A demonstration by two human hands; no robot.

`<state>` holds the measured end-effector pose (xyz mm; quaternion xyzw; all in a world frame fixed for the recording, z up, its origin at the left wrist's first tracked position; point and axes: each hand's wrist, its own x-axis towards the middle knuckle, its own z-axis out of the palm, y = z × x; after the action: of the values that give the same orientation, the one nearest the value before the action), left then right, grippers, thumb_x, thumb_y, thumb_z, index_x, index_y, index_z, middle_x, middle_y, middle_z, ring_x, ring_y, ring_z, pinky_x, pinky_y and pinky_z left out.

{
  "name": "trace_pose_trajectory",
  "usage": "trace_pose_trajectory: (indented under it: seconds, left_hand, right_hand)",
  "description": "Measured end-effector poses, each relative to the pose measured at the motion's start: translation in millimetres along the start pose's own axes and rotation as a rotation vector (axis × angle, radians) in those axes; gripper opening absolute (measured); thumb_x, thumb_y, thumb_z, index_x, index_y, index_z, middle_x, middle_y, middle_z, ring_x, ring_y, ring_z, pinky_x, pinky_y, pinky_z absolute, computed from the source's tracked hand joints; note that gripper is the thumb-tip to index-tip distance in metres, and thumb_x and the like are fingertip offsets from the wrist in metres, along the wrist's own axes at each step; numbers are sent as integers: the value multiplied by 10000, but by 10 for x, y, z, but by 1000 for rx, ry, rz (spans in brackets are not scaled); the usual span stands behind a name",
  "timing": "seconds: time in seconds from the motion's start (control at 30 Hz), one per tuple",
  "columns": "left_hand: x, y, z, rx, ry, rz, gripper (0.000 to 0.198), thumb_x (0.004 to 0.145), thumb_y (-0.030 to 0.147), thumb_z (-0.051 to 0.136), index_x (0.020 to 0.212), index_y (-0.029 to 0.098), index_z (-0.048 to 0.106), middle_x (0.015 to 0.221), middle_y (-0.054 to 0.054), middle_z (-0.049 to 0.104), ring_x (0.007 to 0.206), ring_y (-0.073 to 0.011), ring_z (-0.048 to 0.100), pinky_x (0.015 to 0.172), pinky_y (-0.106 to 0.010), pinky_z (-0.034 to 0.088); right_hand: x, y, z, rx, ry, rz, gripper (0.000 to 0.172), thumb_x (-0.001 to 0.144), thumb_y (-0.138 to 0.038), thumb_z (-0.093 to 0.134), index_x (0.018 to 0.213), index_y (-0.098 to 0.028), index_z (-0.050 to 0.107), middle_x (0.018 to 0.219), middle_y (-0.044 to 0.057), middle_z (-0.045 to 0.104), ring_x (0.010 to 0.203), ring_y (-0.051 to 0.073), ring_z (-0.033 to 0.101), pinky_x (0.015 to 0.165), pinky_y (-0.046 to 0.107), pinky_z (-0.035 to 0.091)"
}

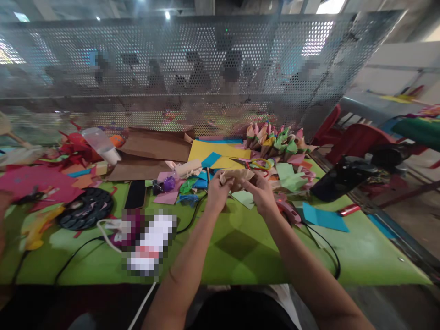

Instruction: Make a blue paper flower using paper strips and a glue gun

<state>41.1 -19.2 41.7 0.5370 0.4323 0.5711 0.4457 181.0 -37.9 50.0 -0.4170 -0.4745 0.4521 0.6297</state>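
Both arms were stretched forward over the green table (237, 270), the left forearm (187, 261) slanted inward from the lower left and the right forearm (302, 256) from the lower right, so that the hands were brought near each other at mid-table. A piece of crumpled tan paper (238, 178) was held between them, raised above the tabletop. Its left end was gripped by the left hand (219, 190), whose fingers were curled around it; its right end was gripped by the right hand (263, 190), with the thumb pointed inward along the paper. The exact placing of the fingertips could not be told. Pale green paper (244, 200) was seen below the hands, red-handled scissors (263, 173) just beyond them, and a pink glue gun (288, 212) near the right wrist. Farther back, paper flowers (290, 144) were bunched together.
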Motion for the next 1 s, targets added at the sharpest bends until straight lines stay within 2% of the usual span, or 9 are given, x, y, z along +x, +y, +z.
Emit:
trace_pose_trajectory:
  seconds: [0.13,0.3,0.5,0.63,0.77,0.87,0.93,1.0]
  left_hand:
    - [17,42,-41,5,-8,20,118,742,269,708,814,183,670,788,-2,686,778,-162,623,732,-262,503]
    - [51,71,-115,1,-39,-2,126,774,295,692,845,194,717,800,-11,705,763,-159,633,653,-237,501]
    - [96,49,-210,-90,-41,-112,249,757,352,705,942,186,699,626,38,591,532,-110,531,509,-220,451]
    - [83,102,-240,-197,-38,-139,159,714,302,657,822,188,679,716,10,654,632,-112,599,566,-206,493]
    - [69,145,-251,-263,-17,-152,203,722,368,612,747,172,658,803,-35,691,723,-139,625,601,-232,537]
    - [70,131,-237,-211,15,-126,262,706,417,701,780,173,641,782,-21,672,710,-137,611,586,-230,535]
    - [73,108,-215,-175,43,-79,311,655,386,777,833,182,626,769,7,651,688,-121,598,598,-227,533]
    - [75,89,-188,-179,46,-25,375,635,357,804,917,188,622,798,17,651,682,-111,599,629,-234,537]
  right_hand:
    - [61,22,-79,-45,26,16,312,570,-413,871,709,-224,666,616,-28,648,563,152,571,556,285,478]
    - [93,22,-137,26,70,12,291,581,-395,871,752,-230,704,657,-19,691,564,156,587,562,302,504]
    - [122,38,-176,89,81,19,254,602,-349,826,812,-244,729,731,-13,728,640,173,630,644,319,519]
    - [128,65,-224,60,81,27,144,615,-290,747,736,-236,691,689,-24,687,580,150,564,577,284,435]
    - [103,41,-248,39,100,-10,55,617,-226,666,671,-230,672,748,-17,711,691,160,611,648,282,454]
    - [88,-29,-245,61,42,-4,165,699,-279,647,831,-240,737,878,15,761,806,199,668,696,308,502]
    - [82,-68,-225,146,-24,24,305,782,-401,639,1030,-258,743,1007,47,780,899,234,697,706,334,536]
    - [74,-70,-189,235,-66,72,421,793,-511,668,1136,-272,717,1065,61,781,940,250,711,705,345,559]
